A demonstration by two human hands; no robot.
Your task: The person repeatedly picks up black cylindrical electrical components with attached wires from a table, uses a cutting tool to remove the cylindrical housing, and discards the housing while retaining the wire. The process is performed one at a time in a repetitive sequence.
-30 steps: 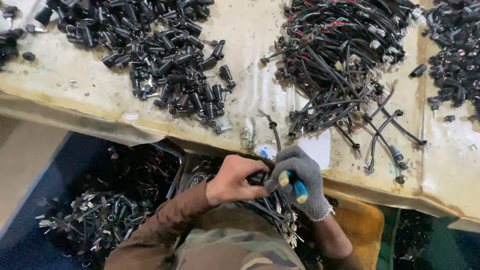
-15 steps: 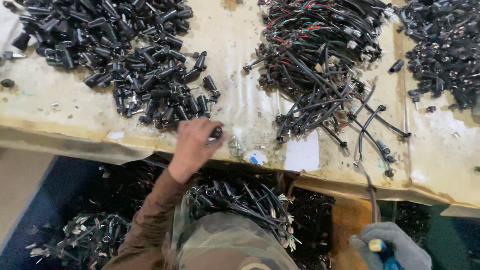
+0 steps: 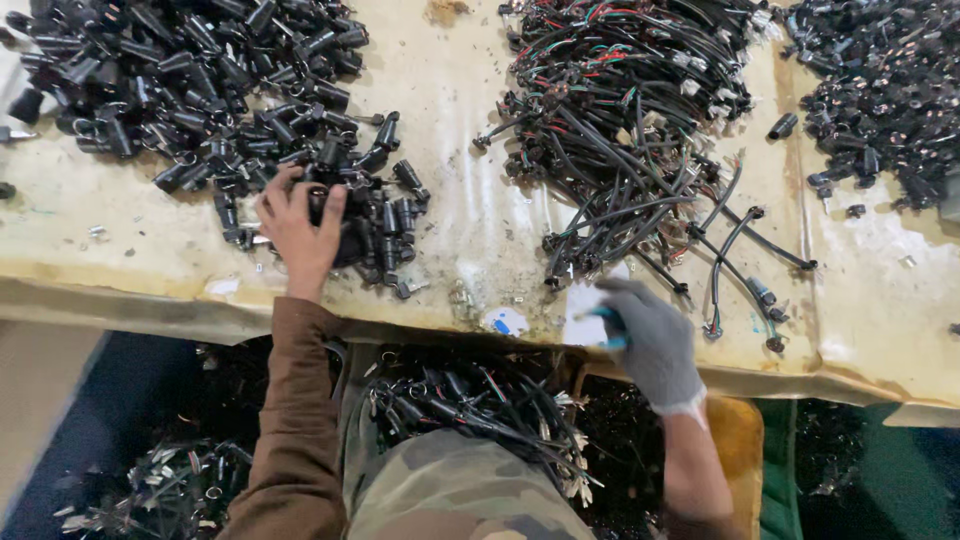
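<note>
- Head view looks down on a workbench [image 3: 470, 180] covered with a stained yellowish sheet, its front edge running across the middle of the picture.
- Heap of short black cables [image 3: 620, 110] with coloured wire ends fills the upper middle of the bench; several loose cables trail out of it toward the front edge, just beyond the right hand.
- Pile of small black plastic caps [image 3: 180, 80] spreads over the upper left of the bench and reaches down to the left hand.
- Second pile of black parts [image 3: 880, 100] lies at the far right, well apart from both hands.
- Bundle of finished cables [image 3: 470, 410] with metal ends rests on the person's lap below the bench edge, between the two arms.
- More dark parts [image 3: 140, 490] lie in a container low at the left, beside the brown sleeve.
- Left hand [image 3: 300, 225], bare, lies on the near edge of the cap pile with fingers curled down around a clump of caps; whether it actually lifts any cannot be told.
- Right hand [image 3: 648, 335], in a grey glove, hangs over the front edge of the bench, closed around a small tool with a blue handle [image 3: 608, 315]; the picture is blurred here.
- Scrap of white paper [image 3: 585, 320] lies on the bench just left of the gloved hand, and a small round blue-and-white sticker [image 3: 505, 322] sits further left.
</note>
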